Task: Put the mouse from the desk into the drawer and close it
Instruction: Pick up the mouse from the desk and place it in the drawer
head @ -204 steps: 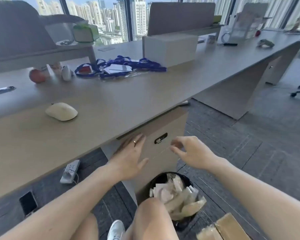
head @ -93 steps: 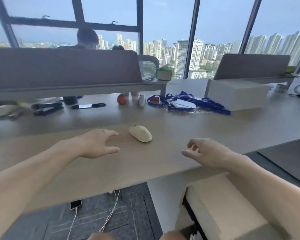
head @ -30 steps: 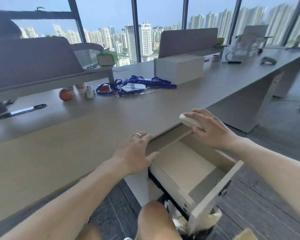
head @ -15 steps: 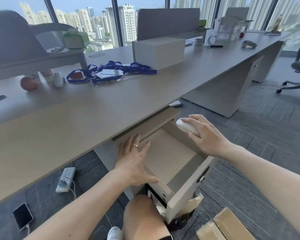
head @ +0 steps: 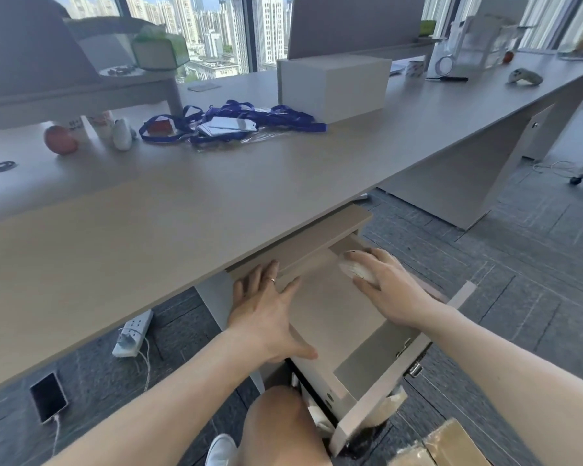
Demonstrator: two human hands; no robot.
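Fingers of the right hand (head: 389, 290) curled over the pale cream oval mouse (head: 355, 271), gripping it low inside the pulled-out light wooden drawer (head: 367, 364), toward its far right corner under the long wood-topped desk (head: 182, 210). Whether the mouse touched the drawer floor could not be told. The left hand (head: 266, 314) lay flat with fingers spread, holding nothing, on the drawer's left edge.
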